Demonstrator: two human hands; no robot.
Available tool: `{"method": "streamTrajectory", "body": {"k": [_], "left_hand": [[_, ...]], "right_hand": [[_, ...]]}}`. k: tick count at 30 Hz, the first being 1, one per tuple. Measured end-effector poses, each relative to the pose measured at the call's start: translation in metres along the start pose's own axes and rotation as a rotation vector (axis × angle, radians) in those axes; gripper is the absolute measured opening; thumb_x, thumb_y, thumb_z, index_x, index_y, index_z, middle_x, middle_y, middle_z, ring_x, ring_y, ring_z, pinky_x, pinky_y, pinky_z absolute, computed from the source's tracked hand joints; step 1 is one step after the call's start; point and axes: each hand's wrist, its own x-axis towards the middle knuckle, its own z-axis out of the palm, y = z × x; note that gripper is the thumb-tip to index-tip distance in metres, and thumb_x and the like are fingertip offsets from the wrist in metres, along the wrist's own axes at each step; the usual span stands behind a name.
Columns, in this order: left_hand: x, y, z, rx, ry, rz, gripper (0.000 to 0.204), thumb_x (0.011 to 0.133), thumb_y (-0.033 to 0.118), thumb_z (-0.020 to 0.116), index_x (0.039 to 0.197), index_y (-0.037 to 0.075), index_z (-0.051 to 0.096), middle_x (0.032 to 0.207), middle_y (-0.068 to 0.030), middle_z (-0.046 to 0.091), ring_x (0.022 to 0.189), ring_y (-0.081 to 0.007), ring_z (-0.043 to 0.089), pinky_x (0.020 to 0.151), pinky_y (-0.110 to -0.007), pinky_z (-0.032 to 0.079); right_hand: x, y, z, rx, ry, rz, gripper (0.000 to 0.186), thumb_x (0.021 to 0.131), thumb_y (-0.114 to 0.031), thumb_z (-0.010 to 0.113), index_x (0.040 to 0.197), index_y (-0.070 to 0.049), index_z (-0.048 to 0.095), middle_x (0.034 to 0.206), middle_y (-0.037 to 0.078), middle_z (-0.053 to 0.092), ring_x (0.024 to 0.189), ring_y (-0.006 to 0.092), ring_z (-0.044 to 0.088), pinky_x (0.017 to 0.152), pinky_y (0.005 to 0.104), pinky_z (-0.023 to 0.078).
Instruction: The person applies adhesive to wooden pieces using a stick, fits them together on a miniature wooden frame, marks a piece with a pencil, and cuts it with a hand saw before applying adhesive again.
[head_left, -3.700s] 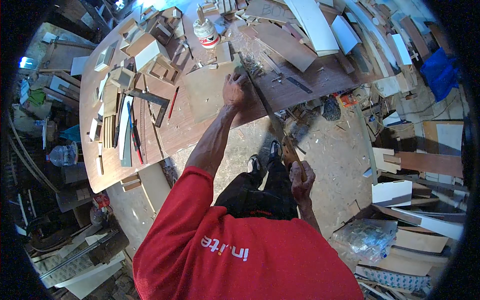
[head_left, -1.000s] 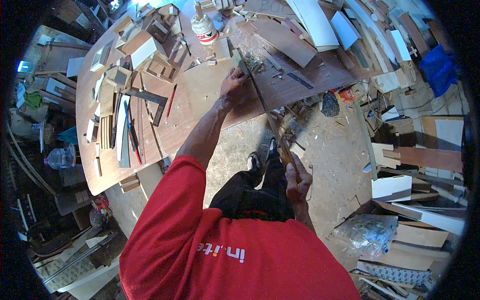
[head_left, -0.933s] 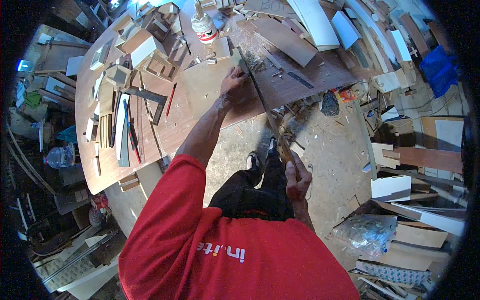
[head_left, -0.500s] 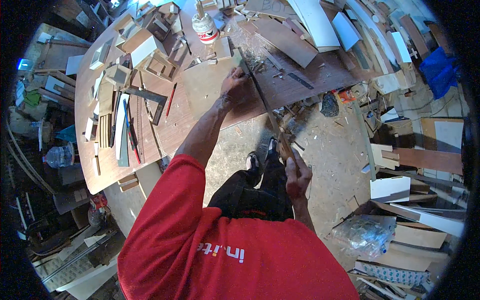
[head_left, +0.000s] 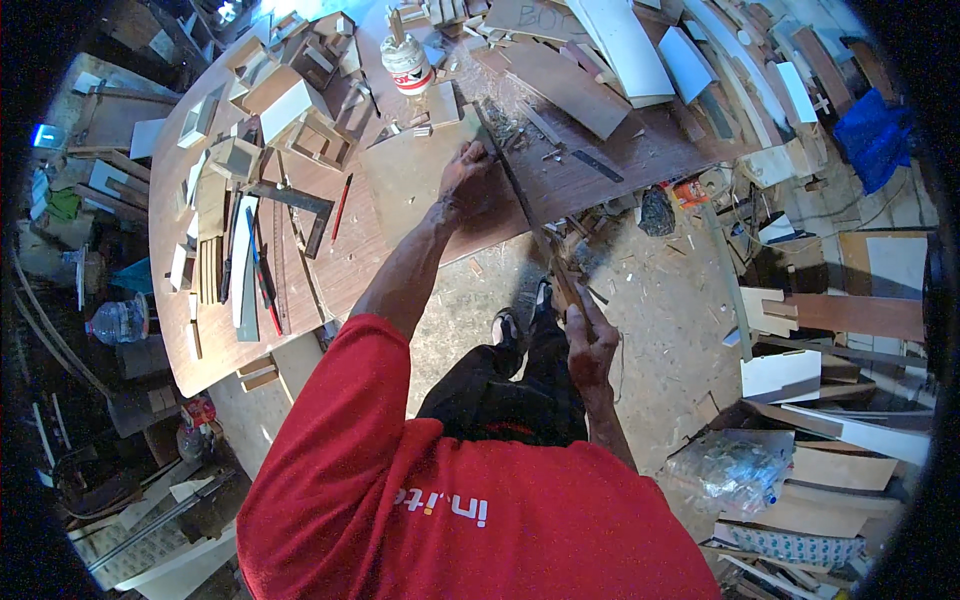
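Note:
My right hand (head_left: 593, 342) is closed round the wooden handle of a handsaw (head_left: 525, 205). Seen nearly edge-on, its long dark blade slants up and left across the table's front edge. A thin tan board (head_left: 405, 175) lies flat on the tabletop, left of the blade. Over this board's right part, close beside the blade, rests my left hand (head_left: 466, 172) with its fingers curled. What is under those fingers, if anything, is hidden. Small offcuts lie at the board's far edge.
A white tub (head_left: 406, 66) with a brush stands beyond the board. Wooden frames (head_left: 315, 125), a metal square (head_left: 318, 208) and a red pencil (head_left: 342, 207) lie to the left. Boards (head_left: 570, 88) and wood scraps cover the far right. More planks (head_left: 860, 318) are stacked beside the floor.
My right hand has moved slightly forward toward the table with the saw. The left hand stays in nearly the same place beside the blade.

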Motion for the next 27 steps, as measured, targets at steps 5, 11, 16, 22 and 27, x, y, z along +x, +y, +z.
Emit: {"method": "streamTrajectory", "body": {"k": [5, 11, 16, 22, 27], "left_hand": [[0.001, 0.004, 0.004, -0.026, 0.081, 0.038, 0.013, 0.072, 0.007, 0.063, 0.085, 0.008, 0.064, 0.090, -0.0104, 0.057, 0.090, -0.0324, 0.054, 0.074, -0.038, 0.048], [0.002, 0.005, 0.000, -0.013, 0.119, 0.079, 0.011, 0.069, 0.009, 0.062, 0.079, 0.009, 0.062, 0.085, -0.0102, 0.054, 0.088, -0.0316, 0.053, 0.071, -0.039, 0.046], [0.003, 0.021, -0.008, -0.079, 0.129, 0.001, 0.014, 0.066, 0.011, 0.064, 0.079, 0.009, 0.061, 0.084, -0.0094, 0.052, 0.087, -0.0323, 0.052, 0.070, -0.040, 0.046], [0.002, 0.008, -0.001, -0.032, 0.141, 0.099, 0.013, 0.065, 0.012, 0.065, 0.077, 0.008, 0.061, 0.083, -0.0098, 0.051, 0.084, -0.0333, 0.052, 0.066, -0.041, 0.046], [0.005, 0.002, 0.002, -0.090, 0.168, 0.110, 0.012, 0.065, 0.012, 0.065, 0.075, 0.008, 0.061, 0.082, -0.0097, 0.050, 0.084, -0.0331, 0.052, 0.064, -0.042, 0.047]], "right_hand": [[-0.026, 0.028, -0.013, -0.021, 0.052, -0.119, 0.040, 0.094, -0.017, 0.053, 0.130, 0.001, 0.055, 0.079, 0.001, 0.059, 0.065, 0.0082, 0.049, 0.058, 0.0236, 0.042], [-0.001, 0.009, 0.004, 0.043, 0.018, -0.046, 0.042, 0.093, -0.022, 0.055, 0.130, 0.000, 0.055, 0.094, 0.013, 0.069, 0.082, 0.0159, 0.062, 0.075, 0.0304, 0.049], [-0.026, 0.022, -0.008, -0.031, 0.064, -0.190, 0.043, 0.094, -0.024, 0.055, 0.131, -0.001, 0.054, 0.095, 0.015, 0.069, 0.080, 0.0173, 0.063, 0.074, 0.0305, 0.049], [0.000, 0.010, 0.009, -0.032, 0.023, -0.088, 0.042, 0.094, -0.016, 0.050, 0.132, 0.001, 0.053, 0.093, 0.006, 0.065, 0.074, 0.0097, 0.053, 0.068, 0.0245, 0.045], [-0.026, 0.021, -0.005, -0.027, 0.075, -0.273, 0.040, 0.093, -0.013, 0.050, 0.130, 0.000, 0.055, 0.105, 0.010, 0.066, 0.087, 0.0121, 0.058, 0.076, 0.0261, 0.046]]}}
